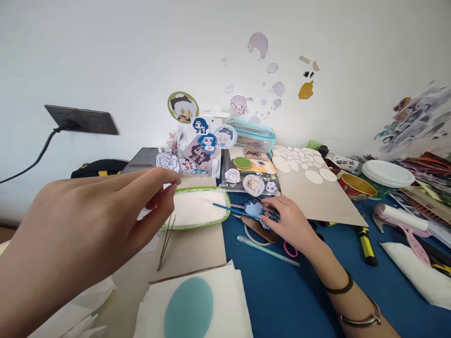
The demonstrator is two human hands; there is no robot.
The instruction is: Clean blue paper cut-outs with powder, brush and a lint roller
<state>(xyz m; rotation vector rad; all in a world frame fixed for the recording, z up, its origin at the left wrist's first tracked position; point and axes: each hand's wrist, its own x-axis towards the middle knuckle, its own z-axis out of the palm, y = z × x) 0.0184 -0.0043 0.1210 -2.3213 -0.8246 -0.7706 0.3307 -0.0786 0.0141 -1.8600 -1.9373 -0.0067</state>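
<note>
My left hand (116,220) hangs large in the foreground at the left, its thumb and forefinger bent together near the tray; whether something small is between them I cannot make out. My right hand (287,216) rests over a brown case, its fingers on a thin blue brush (225,207) and a blue character cutout (254,209). The brush tip points left over a green-rimmed tray (227,213) with a white surface. Metal tweezers (165,243) lean at the tray's lower left edge. Below, a teal oval (189,307) lies on stacked white sheets (229,300).
A pale green pen (268,251) and pink scissors handle (290,249) lie on the blue mat (282,291). At the right are a yellow-black cutter (367,246), a hammer, a pink lint roller (412,234) and tubs. Stickers and a teal pouch (252,136) stand by the wall.
</note>
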